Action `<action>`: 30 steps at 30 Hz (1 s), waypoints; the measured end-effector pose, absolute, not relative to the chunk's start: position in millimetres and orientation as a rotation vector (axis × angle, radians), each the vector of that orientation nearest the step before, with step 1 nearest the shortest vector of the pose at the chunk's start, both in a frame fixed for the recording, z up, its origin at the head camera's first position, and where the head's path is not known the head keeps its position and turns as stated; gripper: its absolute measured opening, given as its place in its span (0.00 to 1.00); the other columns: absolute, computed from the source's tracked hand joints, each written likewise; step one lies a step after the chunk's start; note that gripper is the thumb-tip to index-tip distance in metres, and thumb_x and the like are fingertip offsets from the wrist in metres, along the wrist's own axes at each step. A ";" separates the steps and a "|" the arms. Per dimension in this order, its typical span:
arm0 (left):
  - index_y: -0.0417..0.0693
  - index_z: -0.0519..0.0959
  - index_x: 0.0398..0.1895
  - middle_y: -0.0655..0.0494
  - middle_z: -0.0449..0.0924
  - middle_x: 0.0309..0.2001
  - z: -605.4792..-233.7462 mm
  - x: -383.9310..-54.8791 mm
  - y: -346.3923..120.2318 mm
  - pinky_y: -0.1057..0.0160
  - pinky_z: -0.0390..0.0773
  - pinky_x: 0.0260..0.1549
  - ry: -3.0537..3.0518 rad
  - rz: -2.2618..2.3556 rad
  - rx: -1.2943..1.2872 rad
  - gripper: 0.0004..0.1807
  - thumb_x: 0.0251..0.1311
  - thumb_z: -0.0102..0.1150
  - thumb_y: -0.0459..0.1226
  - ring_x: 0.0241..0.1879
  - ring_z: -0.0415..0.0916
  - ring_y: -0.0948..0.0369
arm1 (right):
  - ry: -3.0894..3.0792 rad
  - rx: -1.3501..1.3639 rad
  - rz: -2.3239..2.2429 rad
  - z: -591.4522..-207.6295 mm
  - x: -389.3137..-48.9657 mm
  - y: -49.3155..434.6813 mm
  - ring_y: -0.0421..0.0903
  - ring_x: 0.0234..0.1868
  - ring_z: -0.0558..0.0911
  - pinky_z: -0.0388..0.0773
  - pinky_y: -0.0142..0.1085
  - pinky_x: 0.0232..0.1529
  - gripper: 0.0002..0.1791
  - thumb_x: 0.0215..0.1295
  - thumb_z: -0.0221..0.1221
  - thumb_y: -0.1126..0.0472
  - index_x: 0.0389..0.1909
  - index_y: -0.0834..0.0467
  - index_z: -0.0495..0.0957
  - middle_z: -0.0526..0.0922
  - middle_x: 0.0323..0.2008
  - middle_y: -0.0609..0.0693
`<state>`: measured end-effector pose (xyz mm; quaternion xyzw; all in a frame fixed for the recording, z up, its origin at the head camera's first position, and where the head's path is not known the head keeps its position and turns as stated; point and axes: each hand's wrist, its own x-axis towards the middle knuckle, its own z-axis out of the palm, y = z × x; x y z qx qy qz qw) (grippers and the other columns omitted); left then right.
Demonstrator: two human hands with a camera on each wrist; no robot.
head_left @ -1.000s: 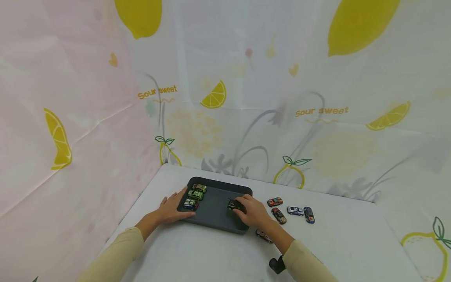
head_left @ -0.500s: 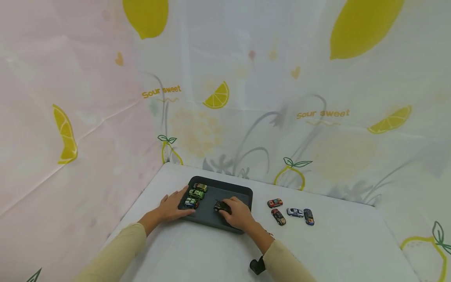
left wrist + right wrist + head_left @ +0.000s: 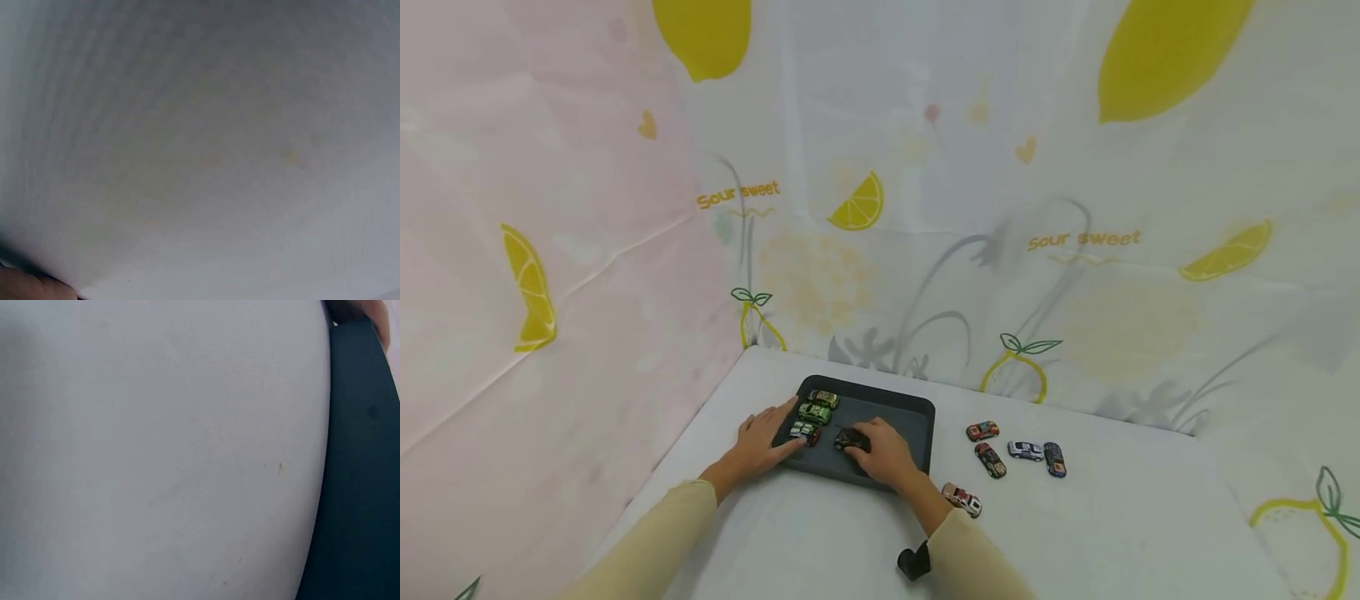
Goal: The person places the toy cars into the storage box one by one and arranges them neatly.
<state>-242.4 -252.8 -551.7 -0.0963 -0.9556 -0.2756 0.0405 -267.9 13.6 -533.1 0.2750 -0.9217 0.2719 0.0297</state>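
Note:
In the head view a dark grey tray (image 3: 891, 408) lies on the white table. Along its left side stand three toy cars: a yellowish one (image 3: 823, 399) at the back, a green one (image 3: 815, 413), and a blue-and-white one (image 3: 803, 431) nearest. My left hand (image 3: 756, 443) rests on the tray's left edge with fingers extended, its thumb over the front rim by the blue-and-white car. Over the tray, my right hand (image 3: 886, 454) pinches a black toy car (image 3: 848, 439) from above, just right of that row. The right wrist view shows the tray's outer wall (image 3: 362, 462).
Right of the tray lie a red-orange car (image 3: 982, 430), a dark red car (image 3: 990, 460), a white car (image 3: 1026, 450) and a blue car (image 3: 1055, 459). A white-and-red car (image 3: 962, 500) sits beside my right wrist. Printed cloth walls (image 3: 880, 275) stand behind and left.
My right hand has moved left across the tray with the black car, toward the row of cars. The white-and-red car shows more fully now. My left hand has stayed at the tray's edge.

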 end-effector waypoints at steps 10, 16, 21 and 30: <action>0.47 0.55 0.78 0.39 0.63 0.72 -557.5 -239.7 -250.3 0.26 0.42 0.65 -2.808 -0.874 -0.331 0.39 0.69 0.53 0.51 0.71 0.55 0.32 | -2.869 0.787 1.009 -541.6 -271.0 14.0 0.49 0.44 0.81 0.79 0.44 0.45 0.24 0.60 0.68 0.48 0.55 0.54 0.82 0.80 0.45 0.54; 0.47 0.57 0.77 0.40 0.64 0.72 -560.2 -241.3 -250.9 0.26 0.44 0.64 -2.769 -0.862 -0.347 0.37 0.69 0.53 0.49 0.70 0.57 0.32 | -2.887 0.728 1.102 -541.1 -272.2 14.2 0.43 0.36 0.77 0.76 0.38 0.38 0.25 0.58 0.70 0.49 0.53 0.57 0.81 0.78 0.43 0.54; 0.47 0.57 0.77 0.40 0.65 0.72 -562.5 -242.6 -252.1 0.26 0.45 0.64 -2.759 -0.841 -0.347 0.36 0.70 0.52 0.49 0.70 0.58 0.33 | -2.895 0.714 1.241 -541.2 -273.9 15.3 0.40 0.35 0.75 0.75 0.34 0.36 0.24 0.57 0.71 0.52 0.52 0.58 0.79 0.76 0.41 0.51; 0.45 0.59 0.76 0.40 0.66 0.71 -560.1 -240.6 -251.5 0.26 0.47 0.63 -2.738 -0.812 -0.352 0.35 0.70 0.51 0.49 0.69 0.61 0.33 | -2.900 0.700 1.371 -541.5 -274.7 17.8 0.38 0.33 0.74 0.74 0.32 0.36 0.22 0.57 0.71 0.57 0.51 0.58 0.78 0.75 0.42 0.51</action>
